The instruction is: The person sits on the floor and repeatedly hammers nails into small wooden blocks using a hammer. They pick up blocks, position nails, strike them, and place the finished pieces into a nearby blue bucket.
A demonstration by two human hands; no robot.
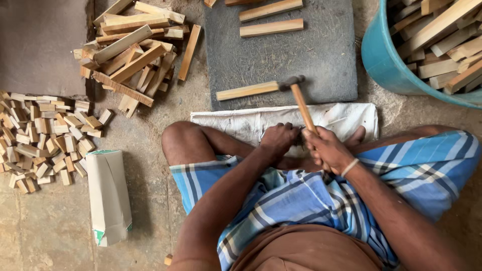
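— Head view first: any packages near the grey slab?

— I see one, a white paper bag with green trim, lying flat, well left of the slab and below it.

— And the hammer?

— Its wooden handle runs from my right hand, which is clenched round it, up and leftward to a dark head on the slab's near edge, beside a pale stick.

— Left hand?

— Curled just beside the right one; I cannot tell what it grips.
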